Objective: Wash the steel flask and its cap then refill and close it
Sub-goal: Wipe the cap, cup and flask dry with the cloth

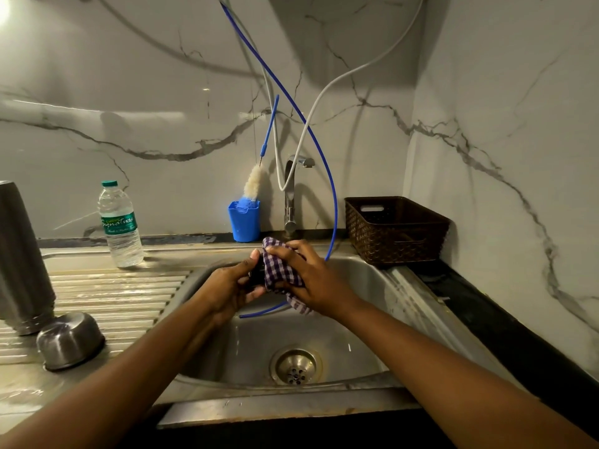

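Observation:
Over the steel sink [372, 286] my left hand [231, 286] grips a small dark cap [257, 276], mostly hidden between my fingers. Against that cap my right hand [308, 280] holds a purple checked cloth [280, 267], wrapped over its right side. The steel flask [19, 254] stands upside down on the ribbed drainboard at the far left. In front of the flask, a steel cup-shaped lid [69, 340] lies mouth down.
A plastic water bottle [120, 225] stands on the drainboard. A blue holder [244, 220] with a bottle brush [252, 186] sits beside the tap [291, 196]. A brown basket [395, 230] is on the right. A blue tube [334, 202] hangs into the sink.

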Demonstrator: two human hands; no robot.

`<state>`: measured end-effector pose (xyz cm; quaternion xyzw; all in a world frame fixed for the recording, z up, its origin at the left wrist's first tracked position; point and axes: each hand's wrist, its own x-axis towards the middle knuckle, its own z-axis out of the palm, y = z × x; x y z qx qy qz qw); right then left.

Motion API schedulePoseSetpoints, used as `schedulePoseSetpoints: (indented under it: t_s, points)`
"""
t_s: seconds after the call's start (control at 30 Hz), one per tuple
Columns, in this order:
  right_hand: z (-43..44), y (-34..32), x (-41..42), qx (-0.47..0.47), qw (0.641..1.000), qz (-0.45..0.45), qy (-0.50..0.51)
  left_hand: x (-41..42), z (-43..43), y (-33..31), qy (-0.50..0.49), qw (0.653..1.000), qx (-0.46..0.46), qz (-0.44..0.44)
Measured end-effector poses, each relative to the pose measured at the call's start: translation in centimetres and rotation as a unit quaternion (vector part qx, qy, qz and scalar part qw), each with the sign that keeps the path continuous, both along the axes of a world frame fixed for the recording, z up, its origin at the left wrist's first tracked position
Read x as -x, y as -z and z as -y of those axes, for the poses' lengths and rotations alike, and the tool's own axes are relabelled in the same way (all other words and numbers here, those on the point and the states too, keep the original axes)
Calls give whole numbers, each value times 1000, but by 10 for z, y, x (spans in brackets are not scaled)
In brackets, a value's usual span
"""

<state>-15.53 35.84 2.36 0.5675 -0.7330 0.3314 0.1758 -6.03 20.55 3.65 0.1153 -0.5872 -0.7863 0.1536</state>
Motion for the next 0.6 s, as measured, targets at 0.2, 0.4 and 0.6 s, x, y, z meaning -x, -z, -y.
schedulePoseSetpoints:
  t_s: [0.2,0.4,0.6]
  points:
    - [1,-8,-2,64,974,213,-33,-2,3,9,-11,986,127,-106]
    - [5,-4,-14,114,886,443,-78,-7,4,7,-6,970,202,-133]
    - [0,-3,-8,-23,1000,11,15,-2,2,0,-15,998,64,-5]
